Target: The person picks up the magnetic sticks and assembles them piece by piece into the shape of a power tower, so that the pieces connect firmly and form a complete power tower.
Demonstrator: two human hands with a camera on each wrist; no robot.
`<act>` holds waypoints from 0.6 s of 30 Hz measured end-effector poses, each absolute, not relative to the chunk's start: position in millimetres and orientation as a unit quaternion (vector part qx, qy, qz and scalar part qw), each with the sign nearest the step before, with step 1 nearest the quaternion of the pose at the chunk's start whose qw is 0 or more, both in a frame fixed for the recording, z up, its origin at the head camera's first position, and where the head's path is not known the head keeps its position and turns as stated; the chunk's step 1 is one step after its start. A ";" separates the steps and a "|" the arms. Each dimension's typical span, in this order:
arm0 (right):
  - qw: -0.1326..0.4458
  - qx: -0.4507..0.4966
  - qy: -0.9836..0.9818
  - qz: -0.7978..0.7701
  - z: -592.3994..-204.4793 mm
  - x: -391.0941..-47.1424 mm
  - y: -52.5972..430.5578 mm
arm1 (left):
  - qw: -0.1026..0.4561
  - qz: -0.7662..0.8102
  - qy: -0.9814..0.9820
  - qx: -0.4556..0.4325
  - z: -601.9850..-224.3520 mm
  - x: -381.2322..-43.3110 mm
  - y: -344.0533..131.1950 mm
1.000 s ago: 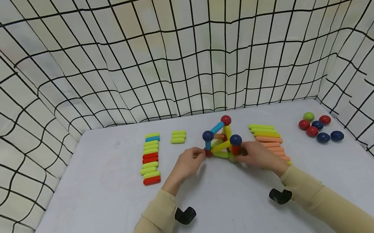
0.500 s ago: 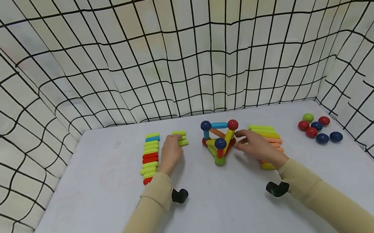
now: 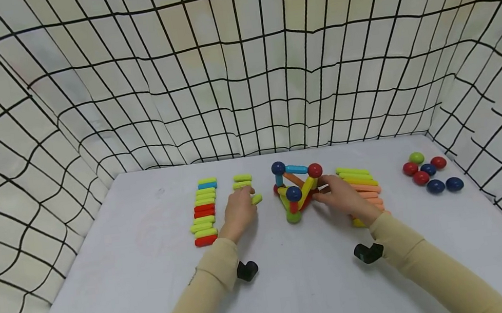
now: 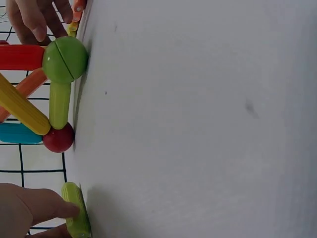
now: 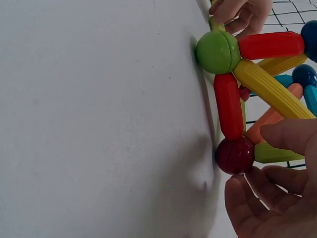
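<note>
A frame of magnetic rods and balls (image 3: 299,192) stands at the middle of the table. My left hand (image 3: 240,209) pinches a lime-green rod (image 4: 76,210) between thumb and finger, just left of the frame. My right hand (image 3: 341,198) is at the frame's right side. In the right wrist view its fingertips touch the underside of a dark red ball (image 5: 235,155) at the base, with the thumb spread apart near the rods. A green ball (image 5: 218,52) forms the near base corner, with red rods and a yellow rod joined to it.
A column of short rods (image 3: 203,208) lies at the left, with lime-green rods (image 3: 241,178) beyond my left hand. Longer yellow and orange rods (image 3: 363,185) lie partly behind my right hand. Loose balls (image 3: 425,173) are at the far right. Black netting (image 3: 241,75) surrounds the table.
My left hand left the frame, reached the lime-green rods and has drawn one towards the frame. The frame turned early on. My right hand let go, then came back against its right side.
</note>
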State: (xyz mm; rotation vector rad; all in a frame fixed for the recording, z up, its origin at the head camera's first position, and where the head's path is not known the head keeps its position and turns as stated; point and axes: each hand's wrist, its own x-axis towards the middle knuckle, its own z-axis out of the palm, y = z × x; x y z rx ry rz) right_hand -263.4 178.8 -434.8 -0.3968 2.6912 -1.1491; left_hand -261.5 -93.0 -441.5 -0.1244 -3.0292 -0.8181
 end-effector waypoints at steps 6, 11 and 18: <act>0.091 -0.135 0.913 -0.373 -435.8 -261.6 177.3 | 0.018 -0.286 -0.956 -0.063 -444.8 -263.3 -91.6; 0.098 -0.124 0.917 -0.366 -438.2 -261.7 176.2 | -0.007 -0.432 -0.900 -0.051 -438.9 -256.1 -93.1; 0.108 -0.110 0.920 -0.361 -439.2 -261.0 172.7 | -0.049 -0.638 -0.769 -0.013 -419.2 -236.5 -86.1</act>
